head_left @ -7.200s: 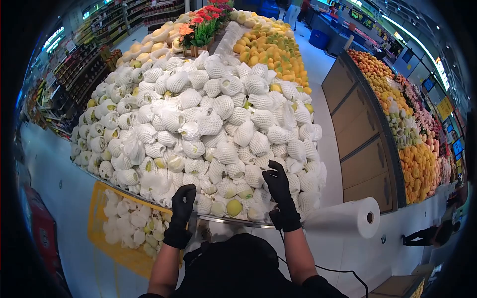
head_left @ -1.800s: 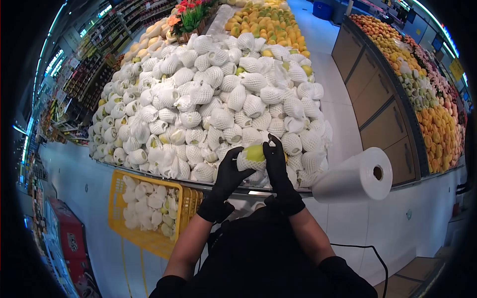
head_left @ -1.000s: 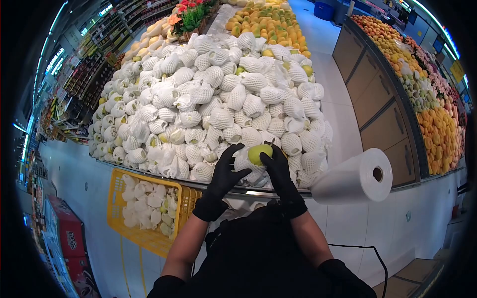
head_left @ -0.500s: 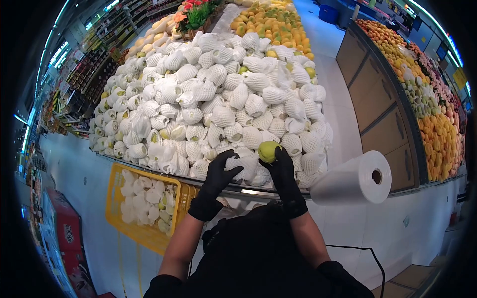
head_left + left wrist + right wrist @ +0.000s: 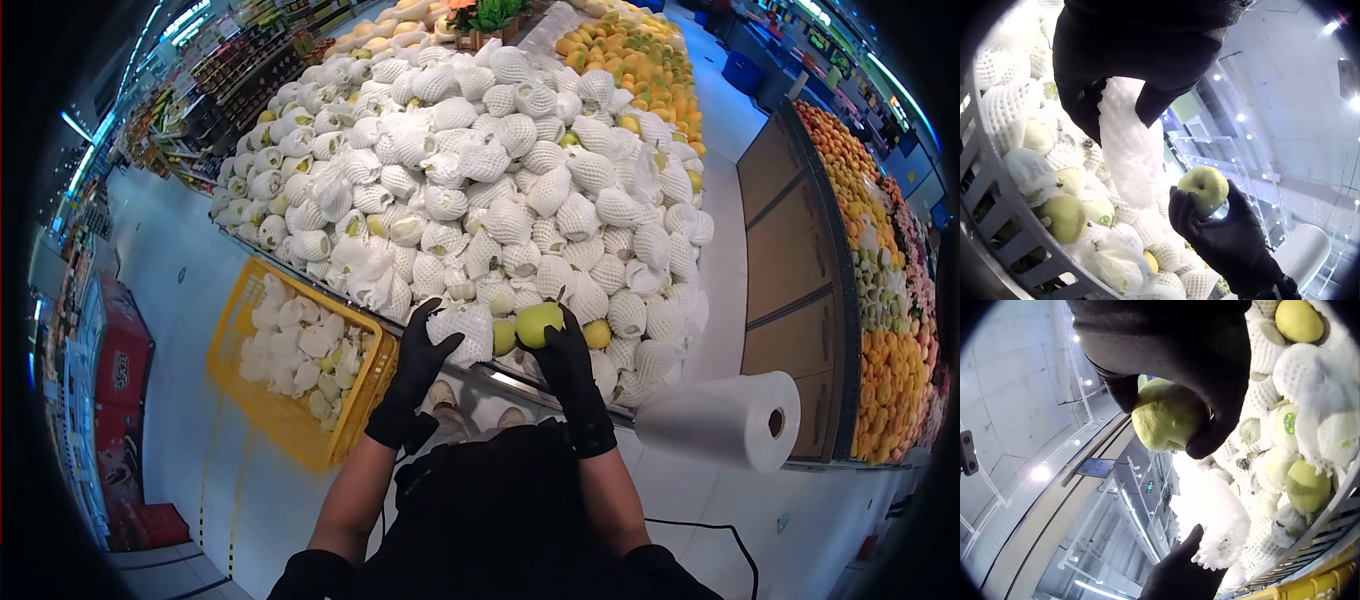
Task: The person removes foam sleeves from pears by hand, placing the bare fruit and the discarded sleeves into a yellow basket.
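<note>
My gloved left hand [image 5: 415, 365] pinches a white foam net sleeve [image 5: 468, 330] between thumb and fingers, over the front edge of the pile. In the left wrist view the foam net sleeve [image 5: 1129, 144] hangs down from the fingers. My gloved right hand [image 5: 568, 365] grips a bare green pear [image 5: 540, 324], its stem showing at the top. Fingers and thumb curl round the pear [image 5: 1166, 415] in the right wrist view. Another bare green pear [image 5: 503, 337] sits on the pile between the hands. Many net-wrapped pears [image 5: 480, 160] are heaped beyond them.
A yellow crate [image 5: 330, 455] holding foam-wrapped fruit stands on the floor at the left. At the right front lies a large roll of clear bags [image 5: 700, 420]. A grey slatted rim [image 5: 1007, 187] borders the pile. Mangoes [image 5: 640, 70] lie at the back.
Both hands were apart and held nothing; later they held a half-wrapped pear. The pear came out bare into the right hand, which moved right; the left now holds the sleeve. The head view shifted.
</note>
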### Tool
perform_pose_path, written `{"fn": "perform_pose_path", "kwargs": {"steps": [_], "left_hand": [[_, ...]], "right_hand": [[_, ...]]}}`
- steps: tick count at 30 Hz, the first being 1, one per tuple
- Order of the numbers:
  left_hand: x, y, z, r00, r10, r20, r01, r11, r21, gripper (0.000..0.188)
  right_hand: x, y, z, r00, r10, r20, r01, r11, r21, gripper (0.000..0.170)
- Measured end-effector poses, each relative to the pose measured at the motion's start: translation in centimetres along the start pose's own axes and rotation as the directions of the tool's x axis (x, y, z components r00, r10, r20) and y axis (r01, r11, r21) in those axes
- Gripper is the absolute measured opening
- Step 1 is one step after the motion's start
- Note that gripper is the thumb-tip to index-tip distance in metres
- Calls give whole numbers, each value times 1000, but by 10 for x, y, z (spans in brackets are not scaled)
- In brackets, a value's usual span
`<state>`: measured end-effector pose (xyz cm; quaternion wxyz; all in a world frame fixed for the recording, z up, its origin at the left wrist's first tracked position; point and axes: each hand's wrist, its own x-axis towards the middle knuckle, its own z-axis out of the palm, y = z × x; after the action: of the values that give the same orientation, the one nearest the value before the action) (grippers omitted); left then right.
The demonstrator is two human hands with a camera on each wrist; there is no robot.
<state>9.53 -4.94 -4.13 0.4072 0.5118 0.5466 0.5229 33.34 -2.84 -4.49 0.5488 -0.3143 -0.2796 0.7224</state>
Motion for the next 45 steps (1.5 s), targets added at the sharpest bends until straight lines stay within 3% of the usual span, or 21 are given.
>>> {"fn": "perform_pose_path", "kwargs": {"steps": [2, 5, 6, 12, 14, 16, 18, 21, 24, 27, 28, 33, 40, 45], "left_hand": [[-7, -13, -14, 999, 16, -51, -15, 999, 35, 63], [-18, -5, -36, 973, -220, -73, 216, 975, -53, 60], [-20, -8, -43, 978, -182, -104, 177, 983, -55, 50], [-41, -13, -91, 945, -257, -204, 239, 965, -110, 31], [-44, -16, -109, 925, -309, -219, 268, 943, -198, 30], [-47, -27, -130, 917, -294, -268, 248, 949, -194, 30], [-48, -29, -150, 903, -298, -309, 249, 950, -187, 32], [-52, -32, -182, 892, -283, -353, 175, 935, -308, 36], [-59, -31, -214, 881, -271, -389, 152, 939, -309, 34], [-71, -46, -247, 874, -247, -418, 122, 945, -304, 33], [-75, -46, -255, 863, -256, -436, 111, 937, -330, 32], [-98, -72, -302, 775, -266, -574, 95, 946, -310, 34], [-131, -99, -365, 619, -309, -722, 55, 934, -352, 41], [-154, -99, -396, 573, -322, -753, -16, 915, -404, 42]], "right_hand": [[2, -2, 14, 998, 34, 47, -29, 994, -105, 57], [9, 10, 24, 991, 77, 107, -61, 988, -142, 59], [11, 11, 28, 984, 124, 128, -125, 992, -3, 57], [20, 32, 59, 931, 296, 212, -304, 953, 6, 58], [19, 38, 78, 946, 217, 241, -148, 950, -275, 58], [17, 49, 92, 934, 229, 273, -184, 966, -181, 58], [22, 60, 99, 894, 309, 325, -399, 878, 263, 56], [27, 84, 111, 909, 320, 268, -347, 936, 58, 51], [29, 101, 136, 912, 301, 277, -341, 934, 110, 49], [29, 114, 158, 911, 298, 286, -270, 954, -133, 50], [29, 119, 166, 905, 316, 285, -287, 948, -139, 50], [26, 143, 203, 872, 437, 220, -395, 894, -212, 54], [22, 185, 250, 848, 488, 206, -379, 831, -407, 50], [28, 224, 266, 817, 544, 190, -424, 791, -442, 49]]}}
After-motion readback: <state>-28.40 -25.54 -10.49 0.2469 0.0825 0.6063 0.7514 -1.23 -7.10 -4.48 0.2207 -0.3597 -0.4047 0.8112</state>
